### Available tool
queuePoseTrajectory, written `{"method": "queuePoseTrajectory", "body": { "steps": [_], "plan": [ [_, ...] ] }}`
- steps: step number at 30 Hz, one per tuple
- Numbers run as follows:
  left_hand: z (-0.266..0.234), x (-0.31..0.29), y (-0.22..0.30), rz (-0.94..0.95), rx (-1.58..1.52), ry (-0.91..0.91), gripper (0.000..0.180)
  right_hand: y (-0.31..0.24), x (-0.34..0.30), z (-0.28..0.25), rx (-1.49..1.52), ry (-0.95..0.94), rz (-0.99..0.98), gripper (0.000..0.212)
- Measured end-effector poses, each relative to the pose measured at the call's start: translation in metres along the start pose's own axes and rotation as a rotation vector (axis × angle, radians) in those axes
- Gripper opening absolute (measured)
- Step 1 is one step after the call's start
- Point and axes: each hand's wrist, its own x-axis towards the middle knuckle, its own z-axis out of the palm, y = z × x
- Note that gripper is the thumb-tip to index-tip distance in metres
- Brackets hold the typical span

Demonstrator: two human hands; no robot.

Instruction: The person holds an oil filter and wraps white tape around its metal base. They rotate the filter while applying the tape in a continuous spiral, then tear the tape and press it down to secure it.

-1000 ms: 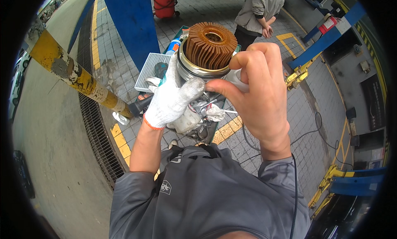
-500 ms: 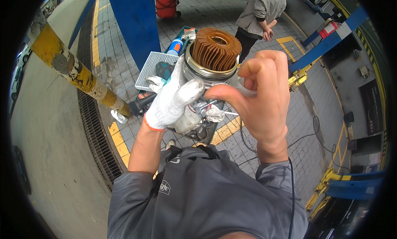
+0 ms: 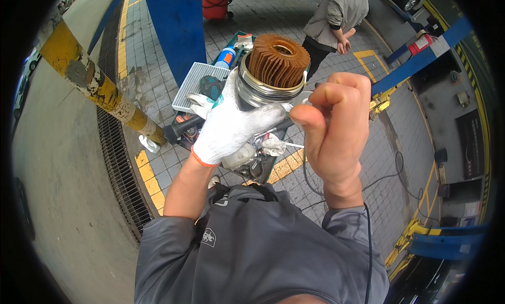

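My left hand (image 3: 226, 122), in a white knit glove with an orange cuff, grips a metal-rimmed filter housing (image 3: 269, 93) at chest height. A brown pleated oil filter (image 3: 280, 61) stands up out of its mouth. Bare and close to the housing's right side, my right hand (image 3: 339, 130) is closed, with thumb and curled fingers drawn together. Something whitish shows by its fingertips; what they hold is hidden. The left thumb stretches across the housing's near side toward the right thumb.
Below stands a tool tray holding a white pleated panel filter (image 3: 195, 78), a blue spray can (image 3: 225, 57) and several tools. To the left is a yellow-and-black post (image 3: 102, 85); behind rises a blue lift column (image 3: 176, 30). A person (image 3: 339, 20) stands beyond, hands behind the back.
The housing and filter have shifted slightly right. My left thumb has extended further right along the housing. My right thumb has drawn back from it and bent closer to the curled fingers.
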Motion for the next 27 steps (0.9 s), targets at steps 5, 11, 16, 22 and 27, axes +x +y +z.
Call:
{"method": "queuePoseTrajectory", "body": {
  "steps": [5,11,16,22,27],
  "plan": [
    [0.000,-0.002,-0.003,-0.018,-0.023,0.079,0.081,-0.002,-0.007,0.001,0.059,-0.036,0.003,0.052],
    [-0.003,-0.004,-0.009,0.059,0.048,0.110,0.075,0.005,-0.014,0.004,0.141,-0.008,-0.162,0.068],
    [-0.002,-0.007,-0.010,0.114,0.041,0.166,0.068,0.009,-0.022,0.003,0.249,-0.068,-0.209,0.061],
    [0.000,-0.008,-0.010,0.180,-0.010,0.156,0.058,0.018,-0.024,-0.004,0.299,-0.147,-0.291,0.059],
    [-0.001,-0.008,-0.014,0.125,-0.223,0.124,0.053,0.025,-0.024,0.004,0.486,-0.074,-0.168,0.064]
  ]
}}
